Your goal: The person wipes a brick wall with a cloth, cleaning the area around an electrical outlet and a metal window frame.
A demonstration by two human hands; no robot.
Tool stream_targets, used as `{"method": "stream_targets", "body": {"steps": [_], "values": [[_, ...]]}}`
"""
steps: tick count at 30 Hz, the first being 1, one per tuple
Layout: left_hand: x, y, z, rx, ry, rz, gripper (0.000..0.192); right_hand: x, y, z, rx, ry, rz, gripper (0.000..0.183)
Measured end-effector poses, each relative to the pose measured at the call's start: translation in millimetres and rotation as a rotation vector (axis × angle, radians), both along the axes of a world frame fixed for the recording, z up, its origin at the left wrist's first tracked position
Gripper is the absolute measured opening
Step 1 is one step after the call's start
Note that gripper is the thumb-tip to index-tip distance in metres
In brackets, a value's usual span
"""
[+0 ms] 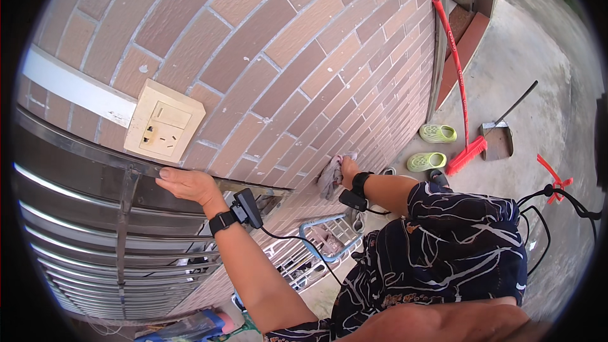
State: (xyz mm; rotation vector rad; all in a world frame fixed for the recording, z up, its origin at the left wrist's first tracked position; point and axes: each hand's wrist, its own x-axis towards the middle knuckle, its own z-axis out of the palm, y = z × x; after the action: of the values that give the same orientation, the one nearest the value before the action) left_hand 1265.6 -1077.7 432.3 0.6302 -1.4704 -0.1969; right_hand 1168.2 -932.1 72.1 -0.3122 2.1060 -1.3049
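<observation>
My left hand [187,186] is at the stainless steel rail [85,141] of a barred window guard, with thumb and fingers at the rail's edge just below a cream wall socket [164,126]. A crumpled greyish cloth [328,178] is in my right hand [349,171], which presses it against the brick-patterned tiled wall [285,80]. Part of the cloth shows beside my fingers. Each wrist wears a black strap with a small device and a cable.
A red broom [460,71] leans by the doorway, near a dustpan [498,142] and light green clogs [437,133] on the concrete floor. Below my arms stands a metal rack [304,275] with a blue-rimmed basket [311,224]. A white cable trunking [76,85] runs to the socket.
</observation>
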Motion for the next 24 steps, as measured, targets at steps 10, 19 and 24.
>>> {"method": "stream_targets", "body": {"steps": [10, 19, 24], "values": [[0.2, 3.8, 3.2, -0.028, -0.032, 0.048, 0.047, -199.2, 105.8, -9.7, 0.621, 0.448, 0.128, 0.036], [1.5, -7.2, -1.5, -0.07, -0.156, 0.269, 0.038, -290.8, 166.2, -0.7, 0.625, 0.485, -0.018, 0.041], [16.0, -18.1, -3.8, -0.061, -0.311, 0.393, 0.039, -367.7, 213.3, 0.5, 0.599, 0.681, -0.286, 0.02]]}}
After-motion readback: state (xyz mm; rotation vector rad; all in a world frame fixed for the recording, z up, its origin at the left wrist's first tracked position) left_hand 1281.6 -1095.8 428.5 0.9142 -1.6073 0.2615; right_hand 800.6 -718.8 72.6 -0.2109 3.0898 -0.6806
